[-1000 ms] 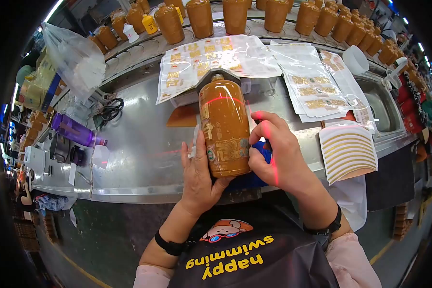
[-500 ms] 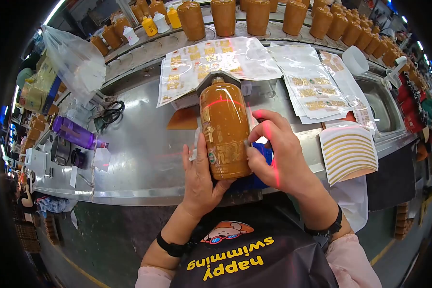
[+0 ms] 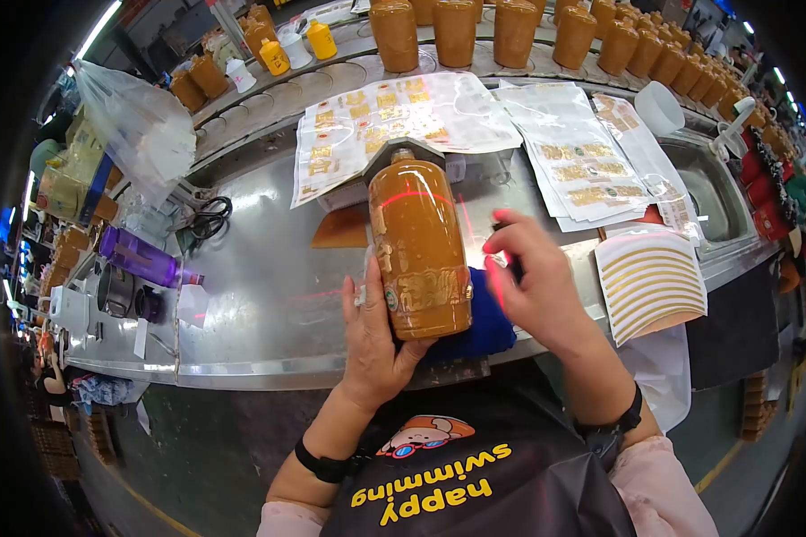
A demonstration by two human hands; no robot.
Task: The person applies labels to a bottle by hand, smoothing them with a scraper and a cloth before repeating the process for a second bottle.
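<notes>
A glossy brown bottle (image 3: 416, 242) with gold labels lies tilted before me, its neck in a dark notched support (image 3: 378, 161). My left hand (image 3: 376, 331) is closed around its lower left side and base. To the right of the bottle, apart from it, is my right hand (image 3: 537, 286), with fingers curled in a pinch and slightly blurred. Something small and dark shows between those fingers, but I cannot tell what it is. A blue cloth (image 3: 488, 327) lies under the bottle's base. Red laser lines cross the bottle and my right fingers.
Sheets of gold labels (image 3: 358, 121) lie behind the bottle, with more label sheets (image 3: 591, 166) to the right. A sheet of curved gold strips (image 3: 651, 277) is at the right edge. Brown bottles (image 3: 455, 36) stand on the conveyor (image 3: 269, 107). A purple bottle (image 3: 139, 257) lies left.
My right hand has drawn away from the bottle's side to the right. The bottle has turned slightly in my left hand. Bottles on the conveyor have shifted right.
</notes>
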